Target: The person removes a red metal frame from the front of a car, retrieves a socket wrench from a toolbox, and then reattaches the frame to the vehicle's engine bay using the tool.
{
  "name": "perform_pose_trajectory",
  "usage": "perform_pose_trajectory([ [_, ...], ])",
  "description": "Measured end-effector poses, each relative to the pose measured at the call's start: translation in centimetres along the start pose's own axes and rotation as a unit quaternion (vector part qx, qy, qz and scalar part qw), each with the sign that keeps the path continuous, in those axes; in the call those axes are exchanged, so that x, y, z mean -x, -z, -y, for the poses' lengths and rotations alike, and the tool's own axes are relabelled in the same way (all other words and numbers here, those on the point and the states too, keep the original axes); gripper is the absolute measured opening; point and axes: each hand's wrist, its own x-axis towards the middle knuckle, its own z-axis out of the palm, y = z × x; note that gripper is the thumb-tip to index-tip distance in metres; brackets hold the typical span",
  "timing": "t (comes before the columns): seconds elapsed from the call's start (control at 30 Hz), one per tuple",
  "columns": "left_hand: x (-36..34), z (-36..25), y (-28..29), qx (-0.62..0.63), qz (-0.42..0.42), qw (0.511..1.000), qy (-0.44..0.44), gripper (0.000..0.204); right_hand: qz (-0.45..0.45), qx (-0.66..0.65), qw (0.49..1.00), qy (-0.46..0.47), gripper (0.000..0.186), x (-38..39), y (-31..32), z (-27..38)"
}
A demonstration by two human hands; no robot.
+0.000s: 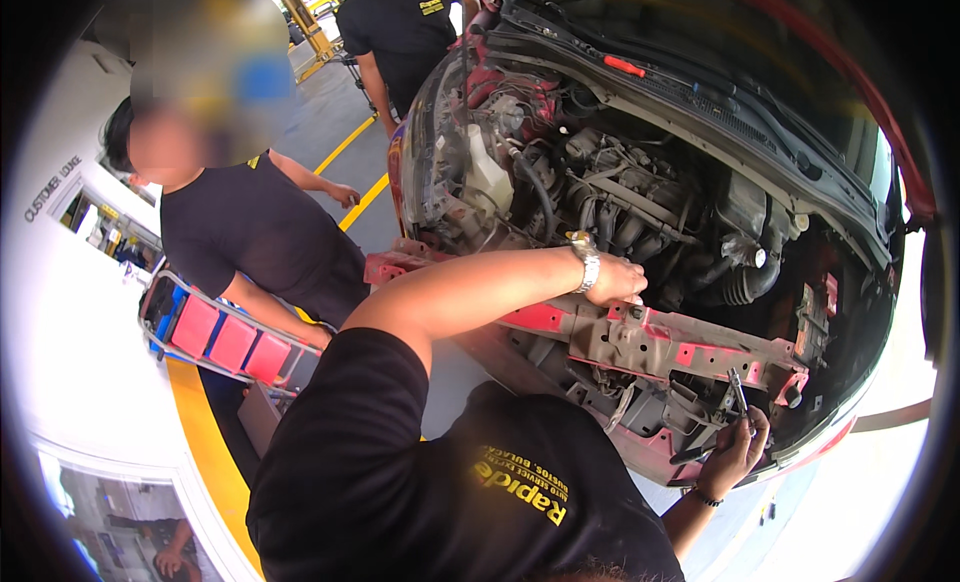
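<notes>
My left hand [614,280], with a metal watch on its wrist, is at the top edge of the dusty red front crossmember [640,334]. Its fingers curl down there, and what they grip is mostly hidden. Lower right, my right hand [742,450] is closed around a socket wrench [738,390], whose chrome shaft sticks up past the fingers toward the crossmember's right end. A dark bar [690,455] shows just left of that hand; whether it belongs to the wrench I cannot tell. Behind the crossmember lies the exposed engine [625,177].
The car's hood [810,42] is raised. A red-handled screwdriver [625,66] lies by the windshield base. A co-worker [265,227] stands at left beside a cart with red panels [232,334]; another person [400,37] stands beyond. A pale plastic reservoir [487,172] sits in the engine bay.
</notes>
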Motion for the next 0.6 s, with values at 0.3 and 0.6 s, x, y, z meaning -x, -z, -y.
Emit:
perform_pose_trajectory([
  [0.3,-2.6,-0.6,1.0,-0.122,0.064,0.99,-0.044,0.036,-0.013,0.04,0.999,0.03,0.02,-0.2,1.7,-0.9],
  [0.6,-4.0,0.7,0.8,-0.108,0.142,0.982,-0.057,0.034,-0.028,0.002,0.999,0.041,0.02,-0.5,3.3,-2.2],
])
